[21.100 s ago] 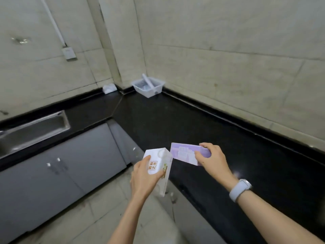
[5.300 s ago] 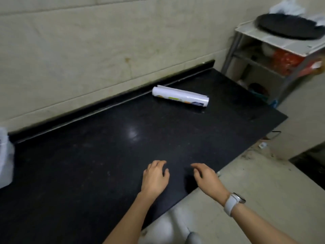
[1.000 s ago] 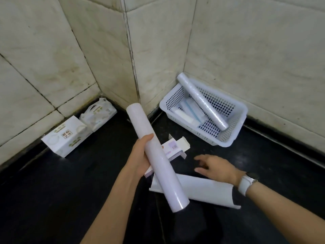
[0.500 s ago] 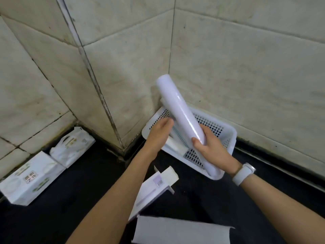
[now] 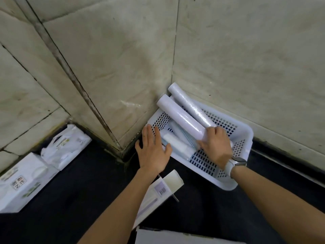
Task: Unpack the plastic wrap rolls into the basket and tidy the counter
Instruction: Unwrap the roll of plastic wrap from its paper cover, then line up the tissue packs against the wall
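The basket (image 5: 243,138) sits in the tiled corner on the dark surface (image 5: 88,191). Two rolls lie in it side by side, far ends propped up on the rim at the corner, near ends sloping down toward the person. The front roll (image 5: 181,118) has its long axis running from the wall corner down to the right hand (image 5: 215,144), which covers its near end with curled fingers; whether it grips the roll or only presses it down I cannot tell. The back roll (image 5: 191,107) lies parallel, touching it on the wall side. Flat packets (image 5: 177,147) lie under them on the basket floor.

The left hand (image 5: 153,152) is spread flat with nothing in it, resting on the basket's near-left rim, as if steadying it.

The right hand is the nearer one to the roll, so seating the roll probably falls to it. Still out on the surface: an opened box (image 5: 158,196) between the forearms and a loose white sheet (image 5: 175,237) at the bottom edge, both likely next for tidying. Two white packs (image 5: 26,182) lie along the left wall.
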Tool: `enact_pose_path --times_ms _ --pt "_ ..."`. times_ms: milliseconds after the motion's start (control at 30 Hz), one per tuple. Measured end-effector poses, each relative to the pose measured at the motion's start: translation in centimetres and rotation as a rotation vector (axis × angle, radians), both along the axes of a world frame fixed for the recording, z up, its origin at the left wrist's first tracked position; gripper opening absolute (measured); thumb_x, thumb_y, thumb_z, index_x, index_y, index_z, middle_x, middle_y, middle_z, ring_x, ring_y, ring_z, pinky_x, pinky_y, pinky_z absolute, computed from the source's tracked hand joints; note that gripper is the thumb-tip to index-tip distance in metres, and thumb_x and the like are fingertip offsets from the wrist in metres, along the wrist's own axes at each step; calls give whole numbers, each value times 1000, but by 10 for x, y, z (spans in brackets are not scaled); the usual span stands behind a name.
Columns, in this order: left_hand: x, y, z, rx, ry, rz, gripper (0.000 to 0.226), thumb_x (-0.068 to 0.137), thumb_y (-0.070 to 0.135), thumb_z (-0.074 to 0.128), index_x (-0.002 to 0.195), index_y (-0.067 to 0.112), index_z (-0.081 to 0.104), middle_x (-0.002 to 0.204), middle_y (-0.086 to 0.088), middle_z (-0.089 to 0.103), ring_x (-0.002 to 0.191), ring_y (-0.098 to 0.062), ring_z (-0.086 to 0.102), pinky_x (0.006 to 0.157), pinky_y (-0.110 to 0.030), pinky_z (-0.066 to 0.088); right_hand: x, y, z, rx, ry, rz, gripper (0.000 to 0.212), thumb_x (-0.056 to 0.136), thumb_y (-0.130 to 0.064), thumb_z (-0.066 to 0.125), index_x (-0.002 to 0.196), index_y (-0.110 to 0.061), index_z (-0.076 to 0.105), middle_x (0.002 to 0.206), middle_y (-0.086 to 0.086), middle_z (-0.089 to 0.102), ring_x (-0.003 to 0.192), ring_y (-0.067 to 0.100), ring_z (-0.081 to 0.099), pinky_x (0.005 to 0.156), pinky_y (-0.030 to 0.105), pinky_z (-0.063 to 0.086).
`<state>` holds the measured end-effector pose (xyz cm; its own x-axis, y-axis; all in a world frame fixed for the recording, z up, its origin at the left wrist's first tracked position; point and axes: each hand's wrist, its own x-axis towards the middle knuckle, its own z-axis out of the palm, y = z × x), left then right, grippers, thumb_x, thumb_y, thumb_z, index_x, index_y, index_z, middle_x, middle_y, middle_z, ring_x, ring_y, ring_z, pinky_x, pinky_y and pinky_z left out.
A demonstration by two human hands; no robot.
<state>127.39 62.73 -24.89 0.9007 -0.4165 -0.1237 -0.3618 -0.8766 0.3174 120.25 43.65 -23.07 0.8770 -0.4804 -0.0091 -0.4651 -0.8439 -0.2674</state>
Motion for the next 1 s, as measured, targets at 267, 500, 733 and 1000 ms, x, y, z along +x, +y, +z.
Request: enact_pose_path --times_ms 267,500,733,1000 --pt "8 3 13 11 164 -83 71 93 53 26 146 25 -13 155 -8 -23 141 -20 -24 113 -55 -1 11 6 20 -64 162 -121 52 84 -38 55 119 -3 37 120 19 46 110 34 44 91 49 41" --pt "-2 57 64 -333 129 -65 44 94 25 44 136 12 42 147 -10 37 136 -22 32 113 -39 27 -6 76 53 89 -137 89 39 88 -12 47 126 -5 44 124 19 51 115 35 45 96 41 37" --pt "-41 203 64 -457 -56 290 30 90 16 53 119 12 59 125 -7 59 114 -21 54 99 -37 43 9 216 60 222 -299 648 26 81 -2 51 105 -7 59 101 14 63 94 28 58 85 23 38" --pt "-24 351 33 -326 -47 673 47 90 17 53 136 12 41 145 -12 35 130 -29 34 107 -46 36 94 342 27 -35 59 748 49 89 -13 42 136 -15 30 139 9 37 117 30 42 88 44 47"
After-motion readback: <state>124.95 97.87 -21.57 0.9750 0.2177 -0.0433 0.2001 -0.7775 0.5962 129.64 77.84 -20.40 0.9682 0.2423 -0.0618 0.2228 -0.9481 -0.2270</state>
